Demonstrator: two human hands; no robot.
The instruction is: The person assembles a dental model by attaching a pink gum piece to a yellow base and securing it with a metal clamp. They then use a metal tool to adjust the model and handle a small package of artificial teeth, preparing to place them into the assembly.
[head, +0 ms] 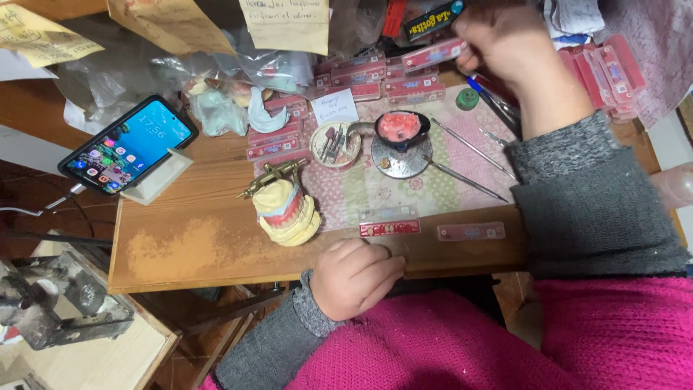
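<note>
My right hand (505, 36) reaches to the far side of the wooden table (195, 238) and grips a long pink strip of artificial teeth (433, 54), lifted over stacked pink strips (361, 76). My left hand (354, 278) rests in a loose fist on the table's near edge, holding nothing, just below a red tooth strip (390, 229). A cream plaster dental model with pink wax in a brass articulator (285, 206) stands left of that hand. A black bowl of pink wax (399, 128) sits on a round metal stand.
A phone (128, 144) leans on a white stand at the left. Thin metal tools (469, 148) lie on the patterned cloth (375, 188). A small round dish of burs (336, 143), a pale tooth strip (471, 232), plastic bags and paper notes fill the back.
</note>
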